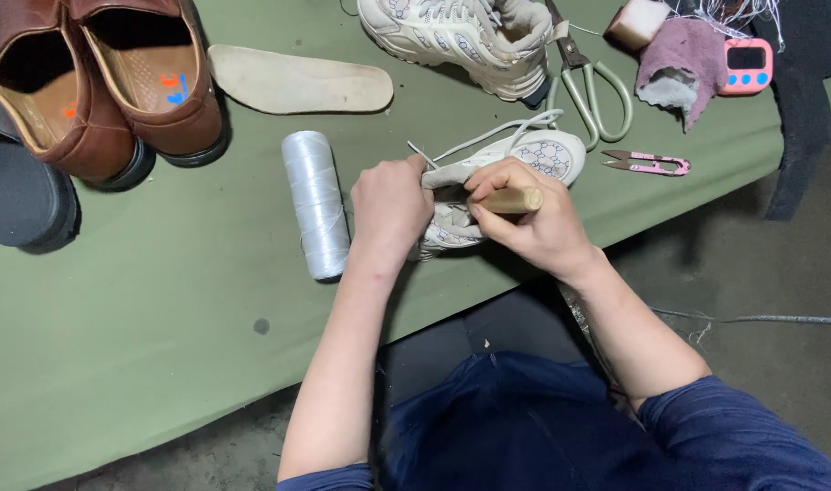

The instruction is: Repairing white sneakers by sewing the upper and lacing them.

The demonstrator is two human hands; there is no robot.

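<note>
A person seated at a green-covered bench works on one cream sneaker that lies on its side near the bench's front edge. The left hand is clenched around the sneaker's heel end, fingers wrapped over the upper. The right hand grips a wooden-handled tool, fingers closed tight on the handle, its tip hidden against the shoe.

One spool of white thread lies just beside the left hand, at its nine o'clock. A second cream sneaker sits at twelve o'clock from the hands, well apart from the first. One loose insole rests at eleven o'clock, near two brown leather shoes that stand side by side at ten o'clock. One dark shoe lies at the left edge, touching the brown pair.

At one o'clock lie one pair of green-handled scissors; at three o'clock, one pair of pink thread snips. Farther out at two o'clock are one mauve cloth and one pink digital timer.
</note>
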